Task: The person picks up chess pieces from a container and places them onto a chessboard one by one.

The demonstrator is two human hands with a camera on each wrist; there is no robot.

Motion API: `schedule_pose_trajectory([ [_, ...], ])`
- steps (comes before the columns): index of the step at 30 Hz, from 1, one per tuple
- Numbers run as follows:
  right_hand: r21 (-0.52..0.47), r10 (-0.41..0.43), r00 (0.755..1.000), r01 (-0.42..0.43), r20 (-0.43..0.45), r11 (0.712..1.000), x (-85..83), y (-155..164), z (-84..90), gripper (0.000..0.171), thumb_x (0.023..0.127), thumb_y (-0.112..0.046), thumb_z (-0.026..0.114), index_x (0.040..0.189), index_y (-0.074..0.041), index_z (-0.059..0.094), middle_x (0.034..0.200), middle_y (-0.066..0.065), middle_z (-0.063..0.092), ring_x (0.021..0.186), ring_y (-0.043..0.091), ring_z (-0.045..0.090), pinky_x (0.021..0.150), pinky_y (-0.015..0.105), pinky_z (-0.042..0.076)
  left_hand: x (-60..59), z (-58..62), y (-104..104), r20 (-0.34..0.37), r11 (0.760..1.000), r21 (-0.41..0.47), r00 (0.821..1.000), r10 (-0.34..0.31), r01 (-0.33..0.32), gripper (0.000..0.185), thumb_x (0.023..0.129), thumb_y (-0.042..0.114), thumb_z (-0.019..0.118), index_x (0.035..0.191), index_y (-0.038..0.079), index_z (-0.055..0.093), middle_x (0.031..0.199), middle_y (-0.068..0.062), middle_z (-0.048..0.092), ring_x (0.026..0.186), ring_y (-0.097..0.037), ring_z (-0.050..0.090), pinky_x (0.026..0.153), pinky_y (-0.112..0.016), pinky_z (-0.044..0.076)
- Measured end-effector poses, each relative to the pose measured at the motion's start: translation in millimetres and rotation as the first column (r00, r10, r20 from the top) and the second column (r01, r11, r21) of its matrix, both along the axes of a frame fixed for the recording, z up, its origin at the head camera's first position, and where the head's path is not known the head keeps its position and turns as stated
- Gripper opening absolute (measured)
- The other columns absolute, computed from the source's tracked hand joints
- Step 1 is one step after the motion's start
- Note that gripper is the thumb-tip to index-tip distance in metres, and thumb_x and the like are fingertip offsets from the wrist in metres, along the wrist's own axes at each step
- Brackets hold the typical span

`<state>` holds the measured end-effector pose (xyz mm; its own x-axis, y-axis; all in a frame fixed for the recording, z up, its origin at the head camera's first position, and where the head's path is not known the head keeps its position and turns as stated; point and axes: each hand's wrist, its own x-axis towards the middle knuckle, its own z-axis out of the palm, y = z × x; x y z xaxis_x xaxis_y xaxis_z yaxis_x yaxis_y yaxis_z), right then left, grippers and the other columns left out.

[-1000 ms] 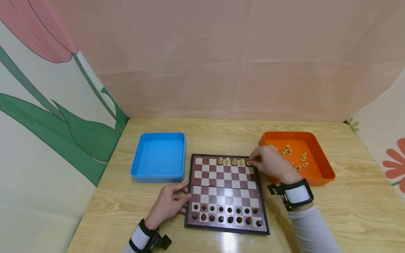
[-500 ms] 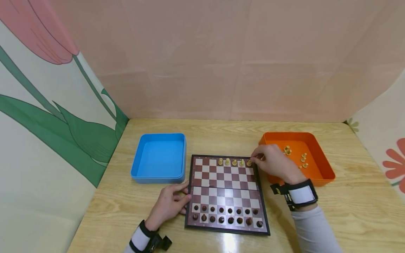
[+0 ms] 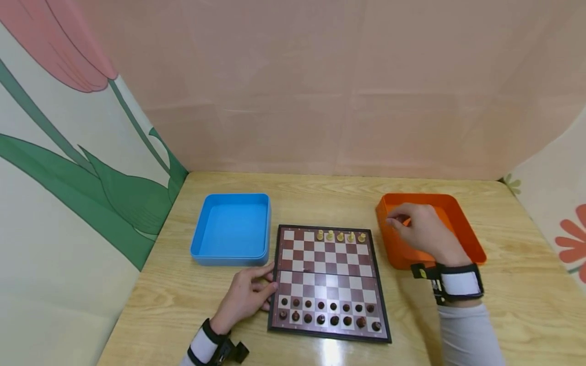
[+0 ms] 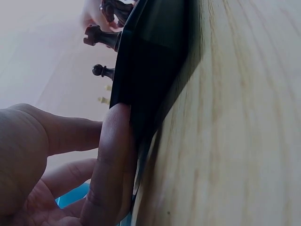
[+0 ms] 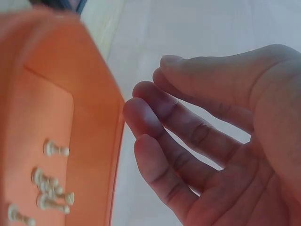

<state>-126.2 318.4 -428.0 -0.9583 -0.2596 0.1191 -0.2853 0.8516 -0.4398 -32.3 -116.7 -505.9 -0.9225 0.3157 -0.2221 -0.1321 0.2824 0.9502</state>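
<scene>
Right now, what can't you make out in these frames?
- Loose pieces in the orange tray: head view, right hand covers them.
- Types of the light pieces: head view, too small.
- Chessboard squares: left wrist view, seen edge-on.
- Left hand fingertips: head view, hidden at the board edge.

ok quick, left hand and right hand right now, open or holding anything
Left hand: open, fingers resting against the left edge of the chessboard.
Right hand: open and empty, fingers loosely bent over the orange tray.
</scene>
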Motion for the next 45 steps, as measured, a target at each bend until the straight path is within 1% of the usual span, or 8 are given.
schedule_pose_trajectory([
  [4, -0.027, -0.034, 0.999, 0.035, 0.017, 0.999, 1.2, 10, 3.6, 0.014, 0.1, -0.013, 0.076, 0.11, -0.004, 0.08, 0.101, 0.012, 0.078, 0.081, 0.023, 0.069, 0.064, 0.031, 0.062, 0.7, 0.1, -1, -0.022, 1.0, -0.012, 1.0, 0.005, -0.006, 0.055, 0.101, 0.007, 0.075, 0.152, -0.001, 0.056, 0.119, -0.02, 0.066, 0.076, -0.02, 0.076, 0.056, -0.034, 0.067],
  [10, -0.076, -0.069, 0.996, 0.073, 0.05, 0.994, 3.6, 25, 8.2, 0.017, 0.103, -0.011, 0.072, 0.116, -0.001, 0.077, 0.104, 0.018, 0.078, 0.064, 0.019, 0.067, 0.049, 0.027, 0.056, 1.5, 1.3, -2, -0.009, 1.0, -0.018, 1.0, 0.017, -0.017, 0.055, 0.1, 0.007, 0.075, 0.152, -0.001, 0.056, 0.118, -0.019, 0.067, 0.078, -0.02, 0.076, 0.056, -0.033, 0.067],
  [16, -0.01, -0.106, 0.994, 0.106, 0.032, 0.994, 3.8, 42, 7.2, 0.018, 0.102, -0.008, 0.071, 0.116, 0.002, 0.076, 0.109, 0.023, 0.076, 0.076, 0.022, 0.069, 0.056, 0.024, 0.055, 2.7, 2.0, -2, 0.002, 1.0, -0.017, 1.0, 0.023, -0.023, 0.055, 0.1, 0.006, 0.075, 0.152, 0.0, 0.056, 0.118, -0.019, 0.067, 0.078, -0.02, 0.077, 0.056, -0.034, 0.067],
  [22, 0.042, -0.12, 0.981, 0.115, 0.151, 0.993, 3.4, 56, 6.7, 0.02, 0.1, -0.007, 0.07, 0.116, 0.004, 0.075, 0.107, 0.025, 0.075, 0.086, 0.03, 0.07, 0.056, 0.026, 0.055, 3.2, 2.9, -1, 0.006, 0.999, -0.015, 1.0, 0.031, -0.031, 0.055, 0.1, 0.006, 0.075, 0.152, 0.0, 0.056, 0.117, -0.018, 0.067, 0.078, -0.02, 0.077, 0.056, -0.034, 0.067],
  [28, 0.094, -0.141, 0.966, 0.123, 0.217, 0.988, 2.6, 65, 3.2, 0.018, 0.095, -0.001, 0.072, 0.112, 0.005, 0.076, 0.102, 0.025, 0.076, 0.081, 0.027, 0.07, 0.054, 0.028, 0.053, 3.6, 3.3, 0, 0.008, 0.999, -0.017, 0.999, 0.031, -0.031, 0.055, 0.1, 0.006, 0.074, 0.152, 0.0, 0.056, 0.117, -0.018, 0.067, 0.078, -0.02, 0.077, 0.055, -0.034, 0.067],
  [34, 0.094, -0.164, 0.968, 0.148, 0.191, 0.984, -0.3, 71, -9.1, 0.023, 0.093, 0.0, 0.07, 0.115, 0.006, 0.075, 0.103, 0.024, 0.076, 0.077, 0.024, 0.063, 0.054, 0.028, 0.047, 3.8, 3.2, 1, 0.005, 1.0, -0.015, 1.0, 0.026, -0.026, 0.055, 0.1, 0.006, 0.075, 0.152, 0.0, 0.057, 0.117, -0.018, 0.067, 0.076, -0.02, 0.076, 0.055, -0.034, 0.067],
  [39, 0.062, -0.168, 0.974, 0.16, 0.154, 0.985, -5.0, 74, -22.3, 0.026, 0.094, 0.002, 0.067, 0.118, 0.01, 0.073, 0.107, 0.029, 0.074, 0.078, 0.027, 0.068, 0.054, 0.03, 0.053, 3.8, 3.2, 1, 0.001, 1.0, -0.014, 1.0, 0.02, -0.02, 0.055, 0.1, 0.006, 0.074, 0.152, 0.0, 0.057, 0.117, -0.018, 0.067, 0.076, -0.02, 0.076, 0.055, -0.034, 0.067],
  [45, 0.063, -0.18, 0.977, 0.174, 0.114, 0.983, -9.8, 75, -32.6, 0.024, 0.093, 0.003, 0.069, 0.116, 0.011, 0.073, 0.102, 0.028, 0.075, 0.076, 0.028, 0.07, 0.058, 0.036, 0.06, 3.2, 4.1, 3, -0.005, 1.0, -0.014, 1.0, 0.016, -0.016, 0.054, 0.1, 0.005, 0.074, 0.151, -0.001, 0.056, 0.117, -0.019, 0.067, 0.076, -0.02, 0.076, 0.055, -0.034, 0.067],
])
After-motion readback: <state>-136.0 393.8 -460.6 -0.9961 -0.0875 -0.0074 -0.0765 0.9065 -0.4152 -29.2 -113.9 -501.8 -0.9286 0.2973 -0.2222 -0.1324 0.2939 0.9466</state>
